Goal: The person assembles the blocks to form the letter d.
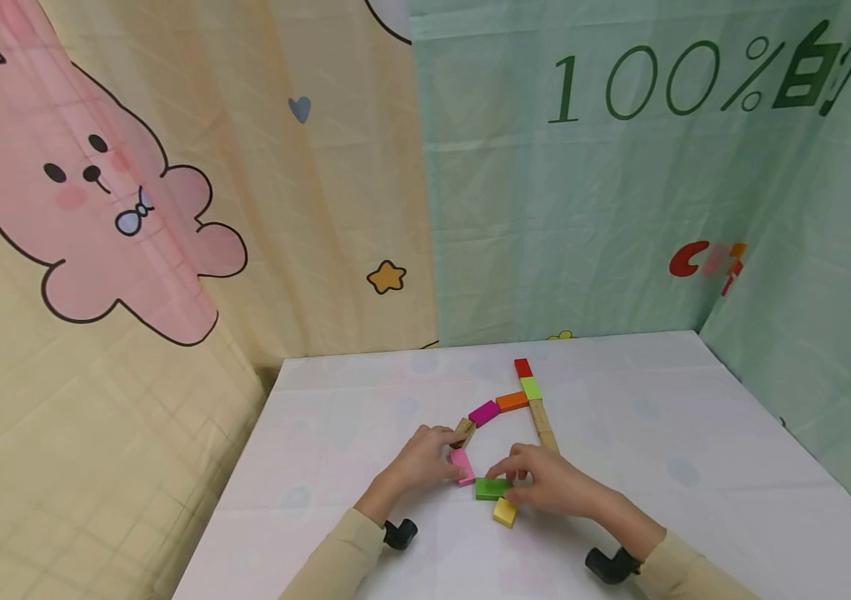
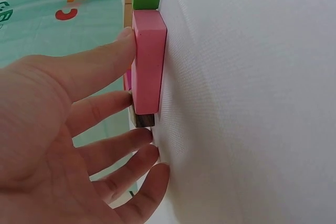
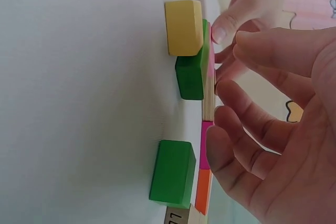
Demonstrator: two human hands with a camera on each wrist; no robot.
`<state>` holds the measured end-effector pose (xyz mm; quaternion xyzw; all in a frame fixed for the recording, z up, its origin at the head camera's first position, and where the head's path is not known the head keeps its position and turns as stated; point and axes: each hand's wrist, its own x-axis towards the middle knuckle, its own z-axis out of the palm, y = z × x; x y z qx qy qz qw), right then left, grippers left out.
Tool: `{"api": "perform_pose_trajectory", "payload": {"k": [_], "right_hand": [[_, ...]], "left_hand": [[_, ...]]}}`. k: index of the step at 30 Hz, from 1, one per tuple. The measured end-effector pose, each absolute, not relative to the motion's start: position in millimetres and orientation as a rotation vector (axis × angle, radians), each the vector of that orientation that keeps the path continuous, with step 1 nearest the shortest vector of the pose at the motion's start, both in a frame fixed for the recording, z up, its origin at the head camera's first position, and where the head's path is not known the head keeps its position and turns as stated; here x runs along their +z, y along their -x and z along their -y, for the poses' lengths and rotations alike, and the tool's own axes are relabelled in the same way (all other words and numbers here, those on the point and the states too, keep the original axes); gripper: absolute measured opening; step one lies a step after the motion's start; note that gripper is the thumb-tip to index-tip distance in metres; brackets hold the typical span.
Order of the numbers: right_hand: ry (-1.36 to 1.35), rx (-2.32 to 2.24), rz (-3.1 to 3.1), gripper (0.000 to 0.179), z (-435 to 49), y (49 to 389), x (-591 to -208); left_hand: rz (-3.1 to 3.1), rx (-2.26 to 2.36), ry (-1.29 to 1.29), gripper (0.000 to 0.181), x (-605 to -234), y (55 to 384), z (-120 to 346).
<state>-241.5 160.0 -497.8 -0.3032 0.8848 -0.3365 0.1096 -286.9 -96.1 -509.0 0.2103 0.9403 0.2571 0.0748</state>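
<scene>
Several coloured blocks lie end to end on a white table. My left hand [image 1: 422,458] reaches over a pink block [image 2: 148,61], its thumb touching the block's edge and its other fingers loosely spread. Beside its index finger is a brown wooden block [image 1: 465,430]. My right hand [image 1: 548,481] hovers by a green block [image 1: 491,489] and a yellow block [image 3: 183,28]; in the right wrist view its fingers are relaxed with nothing between them. Another green block [image 3: 172,173] shows there, hidden behind the right hand in the head view.
Farther along the outline lie a magenta block [image 1: 484,413], an orange block [image 1: 512,402], a light-green block [image 1: 531,388], a red block [image 1: 523,367] and wooden pieces [image 1: 543,425]. The white table [image 1: 335,417] meets printed cloth walls [image 1: 583,208] at the back and sides.
</scene>
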Motion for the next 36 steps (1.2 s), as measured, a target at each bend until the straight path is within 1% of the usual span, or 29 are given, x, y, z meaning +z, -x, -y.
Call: {"api": "perform_pose_trajectory", "payload": {"k": [10,25,36], "right_hand": [[0.933,-0.955,-2.582,0.03,-164,237,-507],[0.985,-0.815,-2.635,0.033,-162,230,-503],[1.015,-0.752,-2.658,0.031,-160,229,-506]], "left_hand": [[-2.819,0.772,-0.611,0.063,-509,287,95],[-2.839,0.795,-0.677,0.062,-510,289,98],[-2.824,0.793,-0.622,0.062,-509,286,96]]}}
